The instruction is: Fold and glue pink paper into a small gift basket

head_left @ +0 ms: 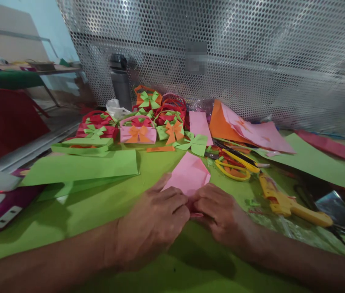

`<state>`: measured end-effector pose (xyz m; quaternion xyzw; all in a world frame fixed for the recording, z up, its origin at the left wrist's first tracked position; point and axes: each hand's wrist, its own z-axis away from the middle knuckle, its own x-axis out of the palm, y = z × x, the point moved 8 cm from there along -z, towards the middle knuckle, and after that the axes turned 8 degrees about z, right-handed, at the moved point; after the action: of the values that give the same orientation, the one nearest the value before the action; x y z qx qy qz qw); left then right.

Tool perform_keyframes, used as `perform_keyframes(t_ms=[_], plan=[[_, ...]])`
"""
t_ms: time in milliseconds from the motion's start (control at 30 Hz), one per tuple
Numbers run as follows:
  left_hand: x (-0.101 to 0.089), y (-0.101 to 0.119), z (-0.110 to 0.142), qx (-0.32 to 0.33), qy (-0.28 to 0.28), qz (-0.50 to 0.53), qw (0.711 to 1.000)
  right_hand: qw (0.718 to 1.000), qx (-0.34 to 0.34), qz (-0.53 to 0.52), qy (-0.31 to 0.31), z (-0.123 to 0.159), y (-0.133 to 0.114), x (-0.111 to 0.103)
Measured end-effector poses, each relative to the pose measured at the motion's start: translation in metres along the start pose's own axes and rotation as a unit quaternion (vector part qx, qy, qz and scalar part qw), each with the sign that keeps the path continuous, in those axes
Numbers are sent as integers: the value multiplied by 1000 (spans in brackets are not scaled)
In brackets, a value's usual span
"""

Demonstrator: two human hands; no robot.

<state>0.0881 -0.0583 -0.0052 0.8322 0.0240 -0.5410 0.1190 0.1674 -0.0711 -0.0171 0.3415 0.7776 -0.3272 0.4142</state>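
the near edge of the folded pink paper (pixel 189 173) was pinched by the left hand (pixel 157 219) and the right hand (pixel 218 207), fingers curled close together, seemingly so that the fold could be pressed evenly above the green bench (pixel 99 215). the glue gun (pixel 282 204) and scissors (pixel 243 161) were laid rightward, probably for easy reach. beyond, bow-trimmed paper bags (pixel 138 134) were grouped upright, perhaps to spare their bows.

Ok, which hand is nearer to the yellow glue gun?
Right. The right hand holds the near right part of the pink paper, left of the yellow glue gun; the left hand grips the paper's left part, farther away.
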Motion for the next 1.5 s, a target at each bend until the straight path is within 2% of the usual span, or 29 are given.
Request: perform_keyframes(t_ms=[133,267,433,633,833,1200,1400,1500], plan=[[-1,3,1,0,-1,-16,1000,998,-42,21,35,3,-7,-5],[-1,6,0,10,-3,-17,1000,997,-63,40,19,3,-13,-5],[-2,11,0,41,28,-25,998,994,-83,53,39,5,-16,-5],[9,7,2,33,-16,-1,999,993,-88,67,31,6,-18,-2],[8,9,2,46,-11,8,999,992,-93,81,24,7,-22,-1],[12,8,4,37,-30,21,999,993,-90,66,36,10,-19,0],[14,6,2,25,-47,9,999,994,-81,67,21,10,-18,3],[9,8,-1,33,-32,7,999,993,-89,70,22,10,-20,4]])
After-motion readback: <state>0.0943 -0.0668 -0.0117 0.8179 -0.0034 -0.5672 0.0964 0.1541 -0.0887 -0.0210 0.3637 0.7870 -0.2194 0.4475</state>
